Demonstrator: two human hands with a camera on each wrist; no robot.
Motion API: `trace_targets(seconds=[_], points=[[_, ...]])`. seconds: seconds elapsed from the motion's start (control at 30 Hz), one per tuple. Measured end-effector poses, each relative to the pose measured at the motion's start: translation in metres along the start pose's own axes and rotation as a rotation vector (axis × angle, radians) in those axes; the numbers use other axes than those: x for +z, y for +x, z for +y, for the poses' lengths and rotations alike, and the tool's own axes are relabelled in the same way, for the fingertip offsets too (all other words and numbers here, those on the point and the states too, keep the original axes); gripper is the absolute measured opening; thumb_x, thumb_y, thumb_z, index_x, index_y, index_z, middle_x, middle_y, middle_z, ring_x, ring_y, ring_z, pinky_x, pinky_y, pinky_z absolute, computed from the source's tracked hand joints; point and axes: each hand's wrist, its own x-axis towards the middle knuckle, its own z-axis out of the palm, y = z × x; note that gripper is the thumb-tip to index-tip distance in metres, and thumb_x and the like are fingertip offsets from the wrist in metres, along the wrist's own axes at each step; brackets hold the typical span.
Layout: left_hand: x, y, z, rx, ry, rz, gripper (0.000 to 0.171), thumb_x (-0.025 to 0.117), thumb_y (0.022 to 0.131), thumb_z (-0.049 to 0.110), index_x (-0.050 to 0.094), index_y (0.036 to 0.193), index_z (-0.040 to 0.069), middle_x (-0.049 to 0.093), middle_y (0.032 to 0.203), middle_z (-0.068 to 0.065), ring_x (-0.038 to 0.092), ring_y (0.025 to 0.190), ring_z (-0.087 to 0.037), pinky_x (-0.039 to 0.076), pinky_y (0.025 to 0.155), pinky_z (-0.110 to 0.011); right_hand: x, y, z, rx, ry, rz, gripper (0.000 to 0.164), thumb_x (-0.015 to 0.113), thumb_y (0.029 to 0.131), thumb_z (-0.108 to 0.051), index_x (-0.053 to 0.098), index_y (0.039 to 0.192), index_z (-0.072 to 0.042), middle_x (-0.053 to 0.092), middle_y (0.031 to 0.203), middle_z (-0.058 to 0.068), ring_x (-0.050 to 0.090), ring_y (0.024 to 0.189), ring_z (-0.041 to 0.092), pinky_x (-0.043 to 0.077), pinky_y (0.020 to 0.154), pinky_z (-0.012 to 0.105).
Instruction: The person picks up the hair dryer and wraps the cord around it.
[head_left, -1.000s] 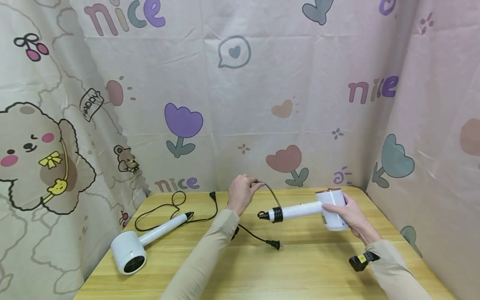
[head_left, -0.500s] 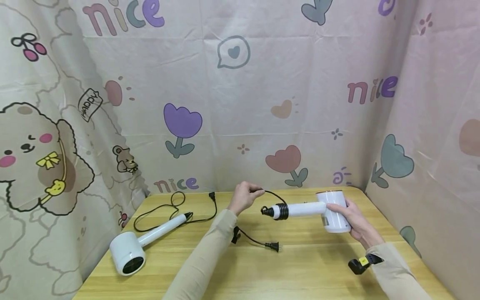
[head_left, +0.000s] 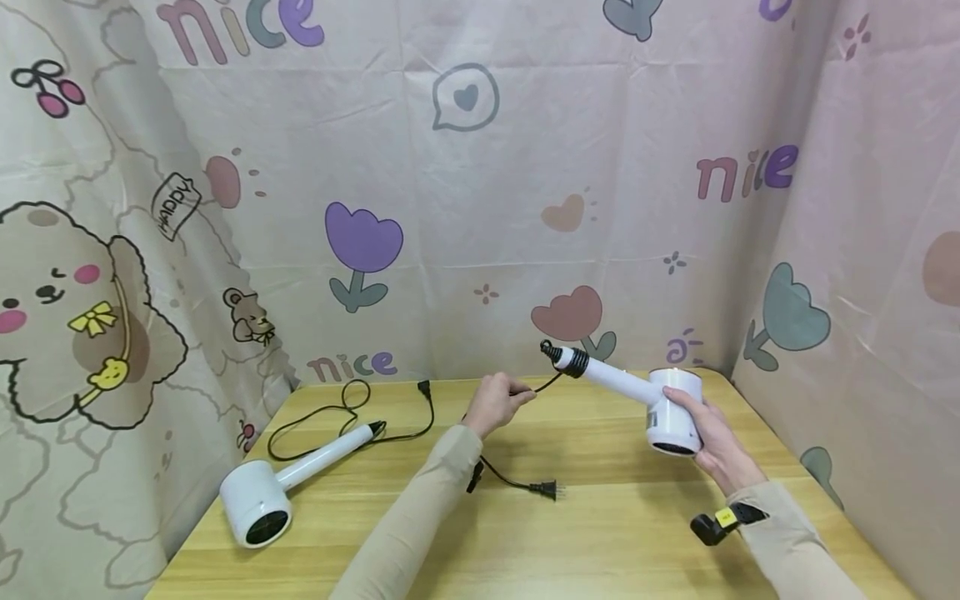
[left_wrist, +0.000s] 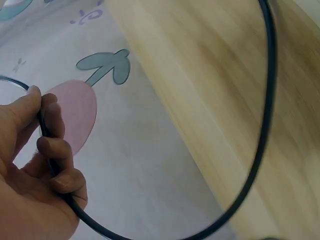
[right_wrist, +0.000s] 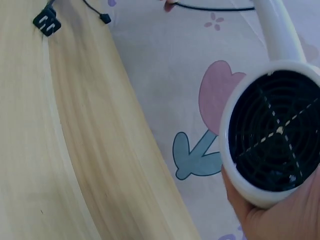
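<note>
My right hand point(head_left: 716, 442) grips the head of a white hair dryer point(head_left: 675, 408), lifted above the table with its handle slanting up to the left. Several turns of black cord point(head_left: 576, 362) are wound round the handle near its tip. My left hand point(head_left: 495, 402) pinches the cord a short way left of the handle, and in the left wrist view the cord point(left_wrist: 262, 135) loops away from the curled fingers. The cord's plug point(head_left: 544, 489) lies on the table. The dryer's dark round grille point(right_wrist: 280, 130) faces the right wrist camera.
A second white hair dryer point(head_left: 257, 504) lies at the table's left, its loose cord point(head_left: 300, 414) and plug point(head_left: 425, 389) behind it. A patterned curtain point(head_left: 480, 208) hangs behind the wooden table point(head_left: 585, 550) and at both sides.
The dryer's handle has swung from nearly level to slanting upward, its tip rising. My left hand has moved slightly lower and to the right, still pinching the cord.
</note>
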Motion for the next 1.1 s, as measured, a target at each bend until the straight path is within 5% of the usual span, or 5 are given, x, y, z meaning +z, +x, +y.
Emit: trace_targets(seconds=[0.27,0.57,0.8,0.97,1.1], points=[[0.01,-0.003,0.003,0.131,0.12,-0.032,0.016,0.067,0.093,0.028,0.08,0.097,0.018,0.076,0.093,0.003,0.067,0.076,-0.004,0.054,0.066,-0.02,0.006,-0.001,-0.001,0.072,0.06,0.096,0.051,0.068,0.092,-0.036,0.036,0.128,-0.02,0.064,0.086,-0.013,0.065,0.083,0.004,0.056,0.08,0.023],[0.012,-0.009,0.014,0.326,0.307,0.098,0.021,0.065,0.094,0.033,0.08,0.097,0.018,0.076,0.09,0.004,0.07,0.078,-0.006,0.056,0.071,-0.021,0.019,0.0,0.003,-0.014,0.035,0.319,0.053,0.077,0.085,-0.035,0.039,0.119,-0.018,0.062,0.078,-0.013,0.065,0.074,0.003,0.057,0.073,0.023],[0.012,-0.01,0.024,0.46,0.353,0.18,0.013,0.069,0.092,0.026,0.079,0.091,0.018,0.072,0.079,0.006,0.062,0.067,-0.004,0.051,0.061,-0.017,0.024,0.005,0.01,-0.09,-0.089,0.439,0.088,0.079,0.082,-0.039,0.028,0.145,-0.007,0.052,0.107,-0.002,0.06,0.075,0.0,0.056,0.069,0.021],[0.01,-0.009,0.027,0.534,0.393,0.229,0.013,0.069,0.092,0.025,0.078,0.089,0.017,0.064,0.074,0.007,0.055,0.065,-0.004,0.044,0.056,-0.015,0.028,0.006,0.012,-0.134,-0.182,0.464,0.092,0.079,0.082,-0.04,0.025,0.148,-0.004,0.048,0.118,0.004,0.058,0.076,0.002,0.054,0.065,0.02],[0.008,-0.009,0.028,0.565,0.436,0.261,0.013,0.069,0.093,0.026,0.078,0.088,0.018,0.063,0.074,0.008,0.055,0.066,-0.005,0.044,0.055,-0.016,0.028,0.006,0.014,-0.171,-0.313,0.478,0.096,0.078,0.083,-0.042,0.023,0.151,-0.003,0.046,0.128,0.01,0.056,0.095,0.015,0.053,0.068,0.021]])
